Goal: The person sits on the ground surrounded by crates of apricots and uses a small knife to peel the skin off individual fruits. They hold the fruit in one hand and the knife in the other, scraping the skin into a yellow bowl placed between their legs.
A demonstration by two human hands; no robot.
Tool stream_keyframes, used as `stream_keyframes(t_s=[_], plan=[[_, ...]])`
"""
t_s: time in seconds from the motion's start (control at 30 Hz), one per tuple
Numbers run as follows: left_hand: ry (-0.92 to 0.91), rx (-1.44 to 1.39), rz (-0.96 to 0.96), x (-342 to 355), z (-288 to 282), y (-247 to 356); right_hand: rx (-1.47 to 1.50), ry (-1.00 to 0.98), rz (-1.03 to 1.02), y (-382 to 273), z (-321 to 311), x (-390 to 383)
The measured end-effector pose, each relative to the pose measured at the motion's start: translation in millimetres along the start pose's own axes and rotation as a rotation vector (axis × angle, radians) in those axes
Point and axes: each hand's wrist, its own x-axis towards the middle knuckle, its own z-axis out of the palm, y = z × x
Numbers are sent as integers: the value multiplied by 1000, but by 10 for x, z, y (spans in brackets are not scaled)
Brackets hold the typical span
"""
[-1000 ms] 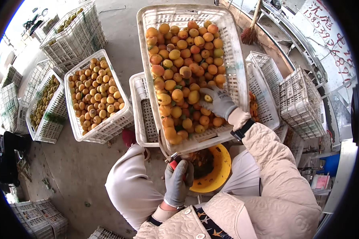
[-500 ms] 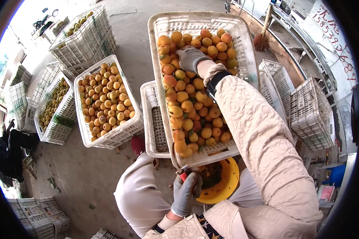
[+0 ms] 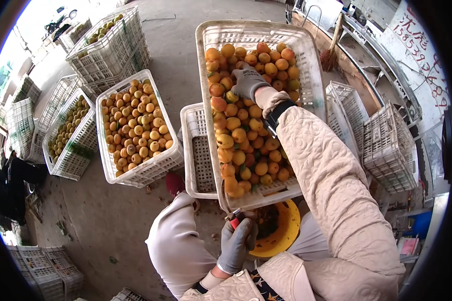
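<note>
Orange-yellow fruits (image 3: 238,135) that look like apricots, some blushed red, fill much of a tilted white plastic crate (image 3: 310,65) in front of me. My right hand (image 3: 249,83), in a grey glove, reaches into its far half and rests on the fruits. Its fingertips are down among them, so I cannot see whether they grip one. Below the crate's near edge, my left hand (image 3: 235,246), also gloved in grey, is closed around a small red-handled tool (image 3: 234,221) with a metal end. A yellow basin (image 3: 292,226) with dark scraps in it stands just right of that hand.
Another white crate (image 3: 200,114) stands under the tilted one. To the left is a crate full of similar fruits (image 3: 134,125), with stacked crates (image 3: 108,55) behind it. More crates (image 3: 389,150) and a broom (image 3: 330,55) are at the right.
My right hand has shifted slightly right and nearer me over the fruits. The left hand still holds the red-handled tool near the same place. The view has moved a little.
</note>
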Motion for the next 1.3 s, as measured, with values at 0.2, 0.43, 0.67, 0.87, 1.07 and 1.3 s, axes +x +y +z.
stream_keyframes(t_s=[0.2, 0.43, 0.67, 0.87, 1.07, 1.3], plan=[[-52, 23, 28, -42, 55, -37, 343, 146, -19, 161, -95, -345], [-100, 33, 64, -27, 58, -178, 1250, 81, -109, 633, -15, -1413], [-121, 68, 22, -43, 236, -369, 1497, 108, -36, 604, -682, -3491], [-162, 101, 71, 46, 122, -531, 976, 337, -104, 505, -1142, -4585], [-150, 130, 38, 65, 65, -574, 286, 730, 399, 1833, -1273, -5300], [-119, 141, 64, 43, 62, -549, -237, 546, 685, 2370, -1277, -5596]])
